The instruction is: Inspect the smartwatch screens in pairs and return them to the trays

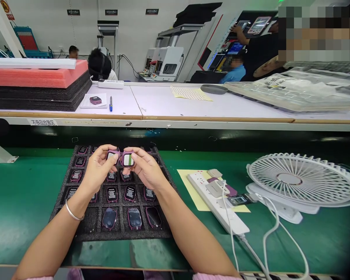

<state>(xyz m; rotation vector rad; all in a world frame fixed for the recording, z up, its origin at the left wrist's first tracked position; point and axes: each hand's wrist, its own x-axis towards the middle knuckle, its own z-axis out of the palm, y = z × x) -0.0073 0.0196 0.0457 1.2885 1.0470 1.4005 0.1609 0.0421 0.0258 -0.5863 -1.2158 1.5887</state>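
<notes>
My left hand (102, 168) pinches a purple-framed smartwatch body (112, 154) between thumb and fingers. Right beside it, my right hand (143, 165) grips a second smartwatch body (128, 159), whose screen shows white with a green stripe. Both are held above the far part of a black foam tray (89, 229). Rows of similar watch bodies sit in the tray's pockets, many with white text on dark screens. In the nearest row, three watch bodies (134, 218) have dark screens. My hands and forearms hide some of the pockets.
To the right are a white power strip (202, 190) on yellow paper and a white fan (303, 179) with loose cables. A shelf (157, 105) behind holds stacked foam (32, 91), a pen (111, 104), a watch body (95, 100) and clear plastic trays (294, 91). Several people are beyond.
</notes>
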